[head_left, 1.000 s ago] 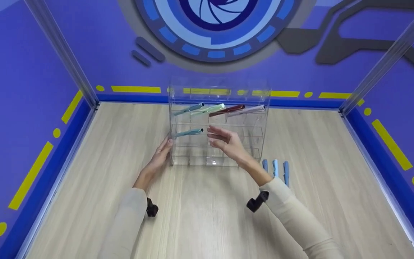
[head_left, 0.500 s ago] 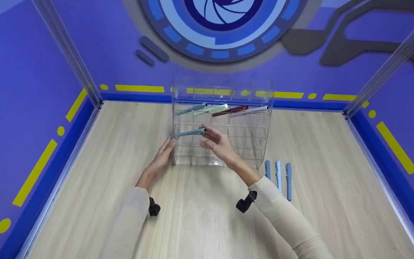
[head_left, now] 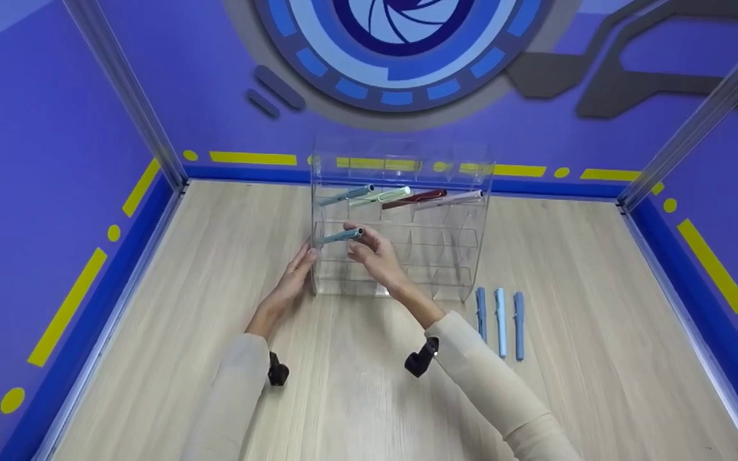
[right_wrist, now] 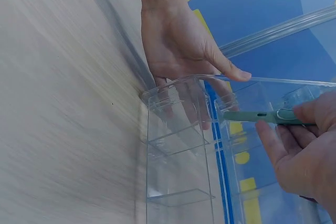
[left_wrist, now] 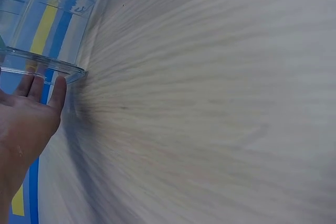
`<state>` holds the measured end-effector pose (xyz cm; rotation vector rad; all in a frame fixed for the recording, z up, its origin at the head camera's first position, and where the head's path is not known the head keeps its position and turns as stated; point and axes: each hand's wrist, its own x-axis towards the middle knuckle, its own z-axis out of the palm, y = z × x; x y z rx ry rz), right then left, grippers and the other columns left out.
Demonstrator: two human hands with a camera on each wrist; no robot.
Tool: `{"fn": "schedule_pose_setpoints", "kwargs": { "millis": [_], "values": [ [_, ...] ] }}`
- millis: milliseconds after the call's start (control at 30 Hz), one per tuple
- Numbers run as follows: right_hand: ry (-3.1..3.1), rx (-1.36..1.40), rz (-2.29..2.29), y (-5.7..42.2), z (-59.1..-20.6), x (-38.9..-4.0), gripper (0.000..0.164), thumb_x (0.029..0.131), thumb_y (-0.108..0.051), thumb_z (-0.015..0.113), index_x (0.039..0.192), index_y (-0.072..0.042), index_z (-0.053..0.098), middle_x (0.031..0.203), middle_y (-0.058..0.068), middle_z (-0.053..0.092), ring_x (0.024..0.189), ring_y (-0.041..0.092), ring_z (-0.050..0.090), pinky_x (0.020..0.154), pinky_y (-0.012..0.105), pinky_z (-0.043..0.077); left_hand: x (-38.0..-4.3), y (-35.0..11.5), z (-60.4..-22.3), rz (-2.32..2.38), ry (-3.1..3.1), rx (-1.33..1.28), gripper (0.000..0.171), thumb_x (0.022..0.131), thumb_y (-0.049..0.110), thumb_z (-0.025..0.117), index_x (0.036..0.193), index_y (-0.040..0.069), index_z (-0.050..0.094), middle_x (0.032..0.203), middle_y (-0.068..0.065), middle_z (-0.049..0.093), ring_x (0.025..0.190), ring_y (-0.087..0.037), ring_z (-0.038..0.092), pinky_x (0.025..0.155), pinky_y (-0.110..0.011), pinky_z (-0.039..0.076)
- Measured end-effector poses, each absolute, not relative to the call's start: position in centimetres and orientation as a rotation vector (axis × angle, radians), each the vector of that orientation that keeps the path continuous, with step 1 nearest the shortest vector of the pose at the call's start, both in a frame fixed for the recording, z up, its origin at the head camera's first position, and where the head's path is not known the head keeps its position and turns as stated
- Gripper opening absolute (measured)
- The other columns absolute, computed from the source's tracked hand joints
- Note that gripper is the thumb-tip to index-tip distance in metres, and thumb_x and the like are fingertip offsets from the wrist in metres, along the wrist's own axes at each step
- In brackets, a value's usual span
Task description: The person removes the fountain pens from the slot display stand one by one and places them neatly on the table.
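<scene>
A clear acrylic tiered rack stands in the middle of the table. My left hand steadies it at its left side, fingers straight along the panel and thumb by the front edge. With thumb and fingers, my right hand pinches a teal pen that lies slanted in the middle tier's left compartment. The right wrist view shows the thumb over the pen's clip and fingers below. Across the upper tier lean a blue-teal pen, a mint pen, a dark red pen and a lilac pen.
On the table, right of the rack, lie a slate-blue pen, a light blue pen and another blue pen side by side. Behind the rack rises a purple-blue printed wall, with metal corner posts at the sides.
My right hand has moved left along the middle tier from beside the teal pen and taken hold of it. The left hand stays at the rack's side.
</scene>
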<state>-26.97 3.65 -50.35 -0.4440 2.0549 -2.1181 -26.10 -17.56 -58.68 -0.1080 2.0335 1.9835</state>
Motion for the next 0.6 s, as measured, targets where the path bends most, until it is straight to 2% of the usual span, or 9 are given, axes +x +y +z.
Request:
{"fn": "schedule_pose_setpoints", "kwargs": {
  "millis": [167,433,600],
  "values": [
    [2.078,-0.453,-2.178,3.5,-50.6,-26.9,0.034,0.102,0.002,0.055,0.136,0.009,0.058,0.139,0.025,0.062,0.121,0.020,0.063,0.103,0.039,0.057,-26.1,-17.4,-58.6,1.999,2.011,-0.108,0.081,0.104,0.065,0.039,0.166,0.026,0.006,0.175,-0.004,-0.002,0.161,-0.027,-0.010,0.130,-0.055,-0.006],
    [2.001,-0.439,-2.303,4.2,-50.5,-26.3,0.032,0.104,0.002,0.053,0.134,0.011,0.057,0.137,0.026,0.063,0.122,0.020,0.064,0.105,0.046,0.056,-26.2,-17.4,-58.8,1.995,2.031,-0.085,0.078,0.107,0.060,0.037,0.166,0.022,0.005,0.175,-0.007,-0.001,0.162,-0.027,-0.008,0.132,-0.050,-0.004],
    [1.994,-0.410,-2.350,5.0,-50.3,-26.2,0.032,0.106,0.000,0.050,0.136,0.009,0.055,0.140,0.028,0.060,0.117,0.018,0.066,0.103,0.043,0.057,-26.4,-17.6,-58.7,1.976,2.067,-0.034,0.074,0.108,0.057,0.033,0.166,0.022,0.003,0.175,-0.003,-0.004,0.162,-0.025,-0.008,0.133,-0.046,-0.001]
  ]
}}
